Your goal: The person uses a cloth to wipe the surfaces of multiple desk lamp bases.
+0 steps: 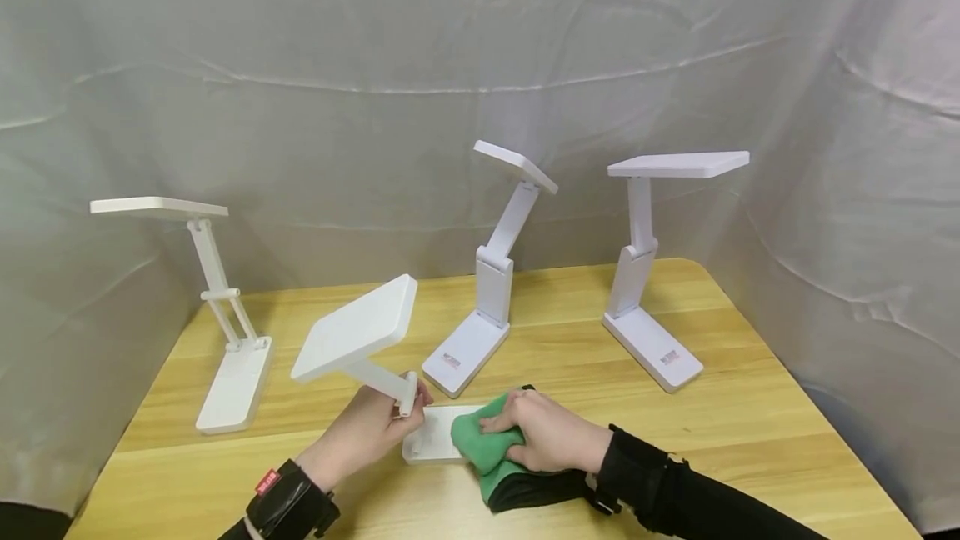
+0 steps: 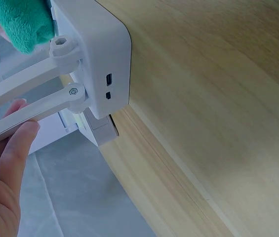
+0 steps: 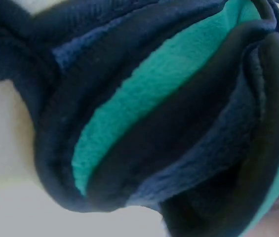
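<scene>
Folding desk lamp (image 1: pixel 356 330) is held by left grip (image 1: pixel 369 422); onto its base (image 1: pixel 435 433), green cloth (image 1: pixel 482 447) is pressed, clutched by right grip (image 1: pixel 553 433)!

Black sleeves (image 1: pixel 723 490) meet black wrist straps (image 1: pixel 636 472), one bearing a red tag (image 1: pixel 267 482).

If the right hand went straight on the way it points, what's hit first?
Beyond the cloth it holds, the right hand would probably meet the left hand, which grips an arm of the front lamp. Depth is unclear in the head view, so that arm might come first.
</scene>
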Demonstrator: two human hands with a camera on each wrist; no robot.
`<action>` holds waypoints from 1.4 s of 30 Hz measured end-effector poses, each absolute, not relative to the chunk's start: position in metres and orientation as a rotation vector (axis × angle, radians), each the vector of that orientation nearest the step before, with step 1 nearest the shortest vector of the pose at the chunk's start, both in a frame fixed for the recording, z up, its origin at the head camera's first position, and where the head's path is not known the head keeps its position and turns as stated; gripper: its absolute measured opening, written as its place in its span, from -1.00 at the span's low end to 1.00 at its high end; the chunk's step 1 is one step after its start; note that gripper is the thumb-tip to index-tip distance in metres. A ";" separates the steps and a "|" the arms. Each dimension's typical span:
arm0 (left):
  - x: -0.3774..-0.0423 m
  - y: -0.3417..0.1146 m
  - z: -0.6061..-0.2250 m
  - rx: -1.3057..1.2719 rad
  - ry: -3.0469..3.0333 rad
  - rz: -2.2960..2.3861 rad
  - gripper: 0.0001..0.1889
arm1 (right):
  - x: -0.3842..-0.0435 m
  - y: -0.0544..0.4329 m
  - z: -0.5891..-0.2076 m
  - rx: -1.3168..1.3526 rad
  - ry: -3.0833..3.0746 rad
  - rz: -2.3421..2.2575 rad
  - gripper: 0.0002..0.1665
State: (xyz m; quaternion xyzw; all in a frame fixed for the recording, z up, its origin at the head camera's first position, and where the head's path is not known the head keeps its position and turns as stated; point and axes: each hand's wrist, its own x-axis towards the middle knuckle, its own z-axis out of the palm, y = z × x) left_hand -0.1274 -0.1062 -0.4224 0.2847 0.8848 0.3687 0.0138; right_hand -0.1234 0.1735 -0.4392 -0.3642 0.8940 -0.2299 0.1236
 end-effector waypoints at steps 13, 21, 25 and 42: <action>-0.124 -0.106 -0.425 0.861 2.771 1.147 -0.90 | -0.137 0.168 -0.439 -1.102 2.660 -0.472 -0.17; -0.113 -0.108 -0.427 0.710 2.837 1.041 -0.77 | -0.134 0.165 -0.441 -1.096 2.609 -0.514 -0.34; -0.107 -0.114 -0.433 0.597 2.863 0.944 -0.77 | -0.128 0.163 -0.443 -1.148 2.675 -0.428 -0.64; -0.120 -0.147 -0.427 0.406 2.933 0.905 -0.74 | -0.111 0.178 -0.447 -1.005 2.477 -1.045 -0.72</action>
